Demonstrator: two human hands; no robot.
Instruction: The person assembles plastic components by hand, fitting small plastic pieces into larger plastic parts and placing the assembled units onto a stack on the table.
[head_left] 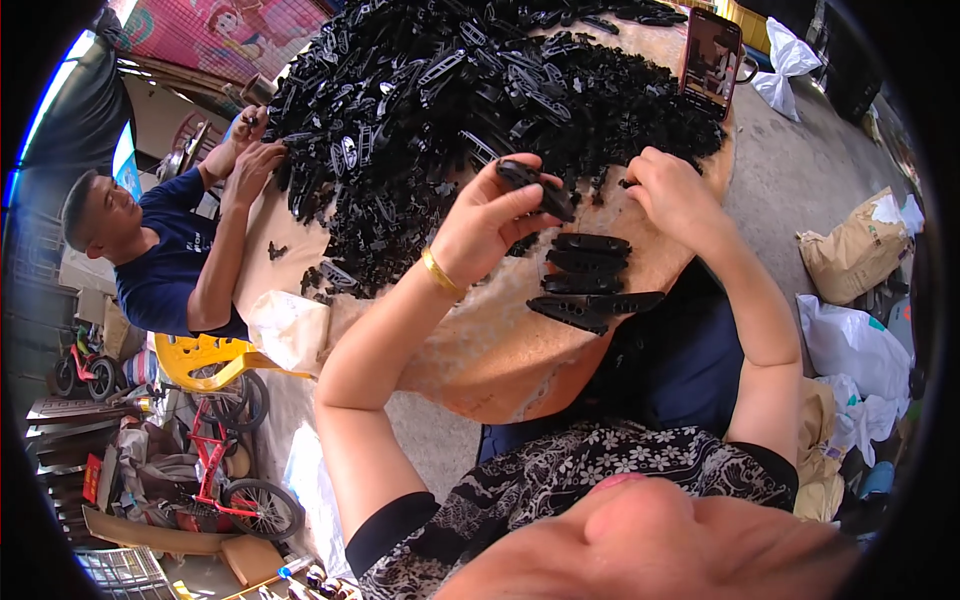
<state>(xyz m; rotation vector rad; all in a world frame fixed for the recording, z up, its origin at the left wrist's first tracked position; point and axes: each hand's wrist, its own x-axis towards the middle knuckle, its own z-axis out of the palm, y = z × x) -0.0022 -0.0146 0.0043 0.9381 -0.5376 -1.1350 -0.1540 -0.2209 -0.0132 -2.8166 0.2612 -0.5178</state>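
Raised over the table's near side, my left hand (488, 215) is closed around an elongated black plastic part (535, 190), thumb on top. My right hand (672, 192) is at the pile's right edge, its thumb and fingertips pinched together. Whatever is between them is too small to make out against the dark pieces. Between my hands and nearer to me, several elongated black plastic parts (588, 262) lie in a short column on the table. A large heap of black plastic pieces (420, 130), some long and slotted, others small, spreads beyond both hands.
The brown-covered table (470, 370) curves in front of me. A phone (711, 65) stands upright at its far right. Across the left side, a person (165, 240) handles pieces at the heap. A yellow chair (205, 360), a small red bike (212, 460) and sacks (855, 245) surround the table.
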